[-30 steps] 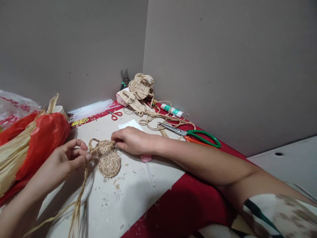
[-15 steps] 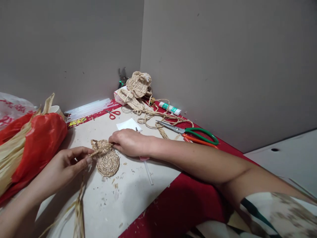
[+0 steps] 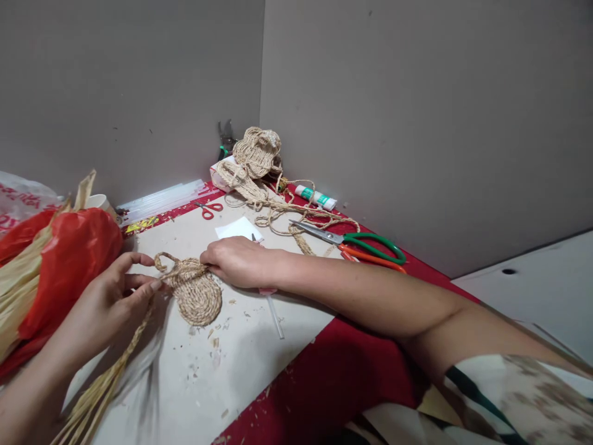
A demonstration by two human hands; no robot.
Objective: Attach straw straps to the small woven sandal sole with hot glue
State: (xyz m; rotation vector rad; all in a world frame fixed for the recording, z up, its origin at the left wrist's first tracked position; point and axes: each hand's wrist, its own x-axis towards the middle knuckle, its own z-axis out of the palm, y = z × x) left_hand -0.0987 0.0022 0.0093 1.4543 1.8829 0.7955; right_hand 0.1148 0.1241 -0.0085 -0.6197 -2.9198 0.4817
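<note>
A coiled piece of braided straw lies on the white board, with a small loop of cord at its upper left. My right hand pinches the piece's upper right edge, its fingertips partly hidden. At the left side, my left hand holds the straw braid between thumb and a finger, its index finger lifted. Loose strands of that braid trail down toward the lower left. A clear glue stick shows below my right wrist.
Large scissors, small red scissors, a tube and tangled braided cord lie behind my hands. A red plastic bag with straw stands left. Clear sticks lie near the grey wall.
My left hand has moved a little left, away from the coiled piece, and its index finger has lifted. The trailing strands have swung left. The small cord loop now shows more. My right hand keeps its grip.
</note>
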